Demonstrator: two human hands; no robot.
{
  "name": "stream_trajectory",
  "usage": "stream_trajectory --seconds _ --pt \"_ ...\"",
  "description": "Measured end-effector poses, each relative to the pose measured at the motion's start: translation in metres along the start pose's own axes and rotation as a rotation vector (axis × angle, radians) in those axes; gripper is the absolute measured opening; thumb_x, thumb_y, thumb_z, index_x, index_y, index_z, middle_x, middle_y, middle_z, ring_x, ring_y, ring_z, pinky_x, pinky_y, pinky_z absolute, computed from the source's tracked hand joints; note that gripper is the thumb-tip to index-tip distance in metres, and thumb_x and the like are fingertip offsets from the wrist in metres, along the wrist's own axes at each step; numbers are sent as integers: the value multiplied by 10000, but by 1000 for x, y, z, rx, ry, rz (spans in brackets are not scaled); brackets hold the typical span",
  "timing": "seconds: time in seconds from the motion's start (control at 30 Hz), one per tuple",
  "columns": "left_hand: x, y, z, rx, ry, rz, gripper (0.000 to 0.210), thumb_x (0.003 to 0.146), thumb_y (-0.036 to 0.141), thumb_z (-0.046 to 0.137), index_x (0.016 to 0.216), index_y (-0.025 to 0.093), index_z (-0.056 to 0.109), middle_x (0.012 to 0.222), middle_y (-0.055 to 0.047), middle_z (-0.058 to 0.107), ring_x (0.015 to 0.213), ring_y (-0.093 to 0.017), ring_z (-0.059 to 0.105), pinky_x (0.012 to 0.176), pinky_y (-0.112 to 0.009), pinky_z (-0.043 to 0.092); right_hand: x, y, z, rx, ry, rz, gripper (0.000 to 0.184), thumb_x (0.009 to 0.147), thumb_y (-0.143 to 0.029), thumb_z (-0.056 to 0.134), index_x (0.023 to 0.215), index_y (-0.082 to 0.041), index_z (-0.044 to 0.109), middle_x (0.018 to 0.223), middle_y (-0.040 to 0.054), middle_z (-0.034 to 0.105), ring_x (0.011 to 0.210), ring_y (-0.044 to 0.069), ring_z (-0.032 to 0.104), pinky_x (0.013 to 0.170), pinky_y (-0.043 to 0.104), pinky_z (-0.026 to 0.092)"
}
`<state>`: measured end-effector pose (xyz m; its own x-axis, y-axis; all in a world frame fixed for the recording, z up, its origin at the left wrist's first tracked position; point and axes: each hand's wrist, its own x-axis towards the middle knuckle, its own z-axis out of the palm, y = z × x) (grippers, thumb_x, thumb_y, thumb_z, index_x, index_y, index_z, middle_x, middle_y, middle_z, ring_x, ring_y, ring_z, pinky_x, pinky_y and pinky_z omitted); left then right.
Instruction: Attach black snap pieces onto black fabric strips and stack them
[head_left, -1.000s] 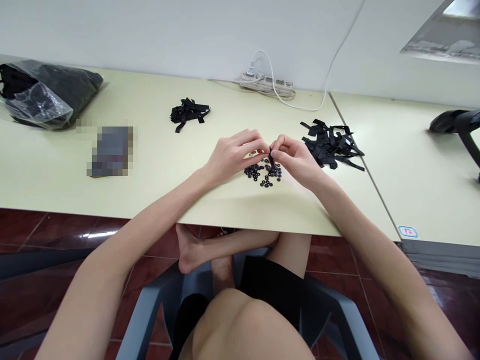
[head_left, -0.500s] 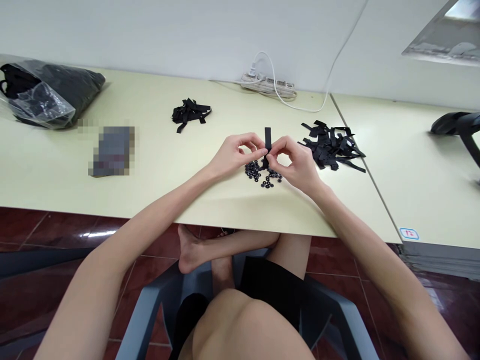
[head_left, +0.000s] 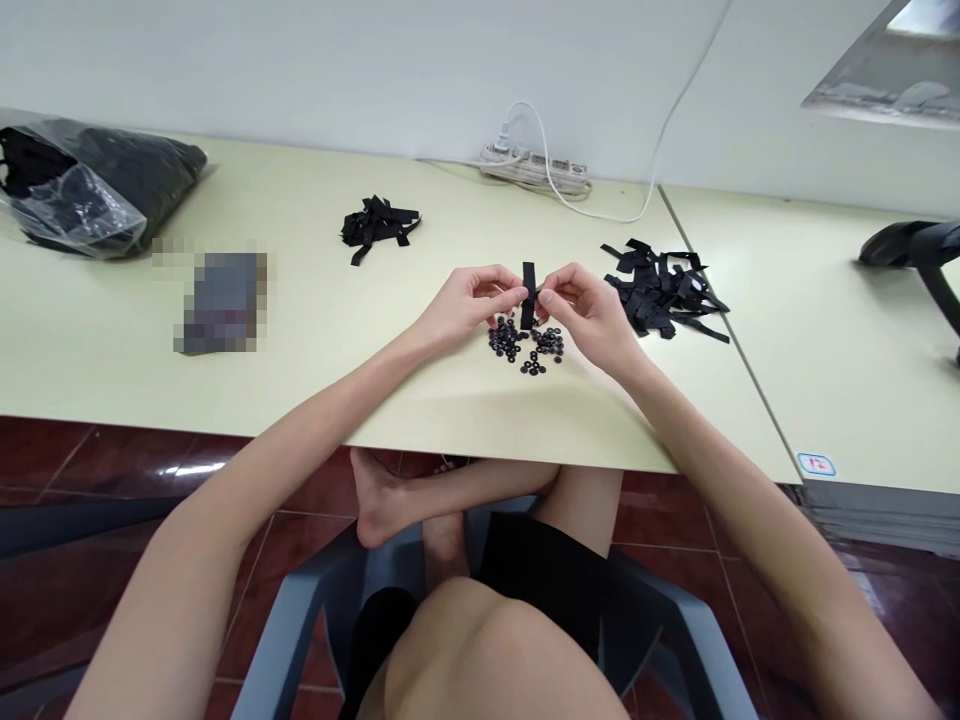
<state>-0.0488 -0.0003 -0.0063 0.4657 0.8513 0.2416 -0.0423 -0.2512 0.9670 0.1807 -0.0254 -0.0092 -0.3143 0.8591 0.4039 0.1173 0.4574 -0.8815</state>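
Observation:
A short black fabric strip stands upright between my hands above the table. My left hand pinches its middle between thumb and fingers from the left side. From the right, my right hand has its thumb and fingertips closed at the strip's other edge; any small piece between them is hidden. Just below, small black round pieces with centre holes, like snap buttons, lie in loose clusters. A larger pile of black strips is right of my right hand, and a smaller pile of black strips lies farther left.
A clear plastic bag of black material rests at the far left, near a blurred dark item. Against the wall is a power strip with a white cable. A dark stand-like object stands at the right.
The strip has turned slightly and shifted a little left and down. My right hand's fingers have moved from in front of the strip to its right edge, showing more of its lower part.

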Motion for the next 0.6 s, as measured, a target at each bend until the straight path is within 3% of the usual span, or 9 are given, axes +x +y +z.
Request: stream_trajectory --seconds 0.37,0.6 --pt "-3 5 2 91 26 30 465 891 598 913 973 156 793 1002 -85 766 888 -162 681 700 -275 546 -1 -1 2 -18 -70 47 466 1034 -713 780 1009 -278 615 942 6 640 799 160 614 749 358 562" --pt "-2 3 0 114 78 30 412 905 568 897 949 176 782 983 -76 756 893 -167 676 685 -269 539 0 -7 1 -105 24 13 521 984 -782 795 986 -283 645 901 3 656 766 164 580 724 350 530"
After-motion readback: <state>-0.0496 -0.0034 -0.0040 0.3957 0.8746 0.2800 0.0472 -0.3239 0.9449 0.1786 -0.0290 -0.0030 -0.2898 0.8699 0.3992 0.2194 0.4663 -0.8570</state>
